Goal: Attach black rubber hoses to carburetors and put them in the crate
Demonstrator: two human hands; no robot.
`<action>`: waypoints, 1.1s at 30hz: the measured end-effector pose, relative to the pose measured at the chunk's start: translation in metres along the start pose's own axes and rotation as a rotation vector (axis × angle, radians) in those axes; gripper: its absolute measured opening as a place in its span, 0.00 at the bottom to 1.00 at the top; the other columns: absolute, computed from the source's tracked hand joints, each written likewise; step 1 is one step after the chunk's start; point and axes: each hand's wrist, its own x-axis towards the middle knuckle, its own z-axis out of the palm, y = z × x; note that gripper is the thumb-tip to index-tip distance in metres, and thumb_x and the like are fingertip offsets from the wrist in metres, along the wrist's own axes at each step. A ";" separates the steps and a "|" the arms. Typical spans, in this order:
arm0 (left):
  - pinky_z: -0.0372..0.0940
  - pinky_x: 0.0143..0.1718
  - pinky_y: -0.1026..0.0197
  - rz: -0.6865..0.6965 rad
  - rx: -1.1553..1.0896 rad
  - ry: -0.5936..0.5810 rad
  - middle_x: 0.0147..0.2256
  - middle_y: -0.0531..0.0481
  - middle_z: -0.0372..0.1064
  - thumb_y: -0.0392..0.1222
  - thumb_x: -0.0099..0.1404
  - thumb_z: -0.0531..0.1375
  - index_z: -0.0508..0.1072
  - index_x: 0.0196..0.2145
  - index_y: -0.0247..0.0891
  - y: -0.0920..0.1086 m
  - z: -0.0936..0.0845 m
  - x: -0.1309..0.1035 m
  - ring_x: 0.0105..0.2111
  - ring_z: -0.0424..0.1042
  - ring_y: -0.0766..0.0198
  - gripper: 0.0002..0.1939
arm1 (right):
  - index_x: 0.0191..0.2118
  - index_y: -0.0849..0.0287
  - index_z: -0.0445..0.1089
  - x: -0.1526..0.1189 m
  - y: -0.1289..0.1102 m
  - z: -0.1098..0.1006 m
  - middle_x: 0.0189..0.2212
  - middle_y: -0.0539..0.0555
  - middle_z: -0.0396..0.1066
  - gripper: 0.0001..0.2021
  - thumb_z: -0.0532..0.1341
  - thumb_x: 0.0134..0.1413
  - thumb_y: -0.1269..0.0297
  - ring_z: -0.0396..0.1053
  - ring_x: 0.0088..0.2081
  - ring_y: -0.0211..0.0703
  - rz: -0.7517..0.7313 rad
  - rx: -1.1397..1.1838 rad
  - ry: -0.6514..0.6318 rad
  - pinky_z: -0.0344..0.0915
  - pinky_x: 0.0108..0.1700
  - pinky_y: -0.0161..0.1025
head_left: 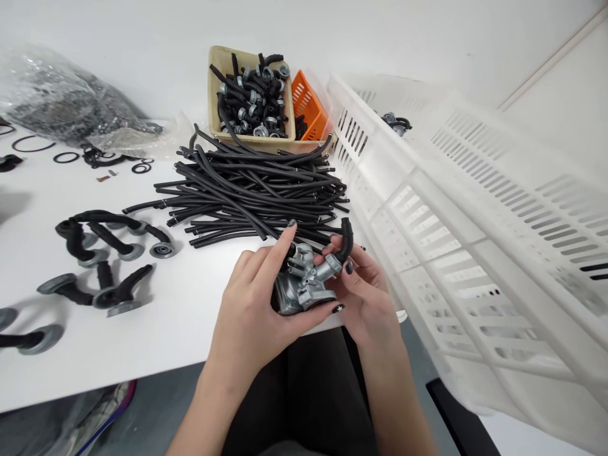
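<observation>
A silver metal carburetor (304, 285) is held over the table's front edge between both hands. My left hand (259, 294) is closed around its left side, thumb along the near flange and index finger stretched out along the far side. My right hand (363, 285) grips the round metal cap (329, 268) at the carburetor's upper right, thumb and fingers around it. A bent black rubber boot (348, 239) sticks up from this cap. The cap sits against the carburetor's neck; whether it is fully seated I cannot tell. Some right fingers are hidden behind the parts.
Black hoses (256, 183) lie piled beyond my hands. Behind them stand a beige bin (213, 95) of caps with boots and an orange basket (308, 104). A large white crate (427, 215) borders the right. Loose caps with boots (130, 250), rubber rings (66, 157) and a plastic bag (71, 95) lie left.
</observation>
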 end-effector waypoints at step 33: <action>0.67 0.46 0.54 -0.026 -0.030 -0.022 0.48 0.44 0.72 0.56 0.58 0.66 0.56 0.66 0.39 -0.002 -0.003 -0.003 0.44 0.69 0.52 0.44 | 0.34 0.51 0.79 -0.001 0.000 0.000 0.32 0.51 0.78 0.05 0.71 0.48 0.62 0.77 0.40 0.46 -0.008 -0.004 -0.044 0.73 0.43 0.42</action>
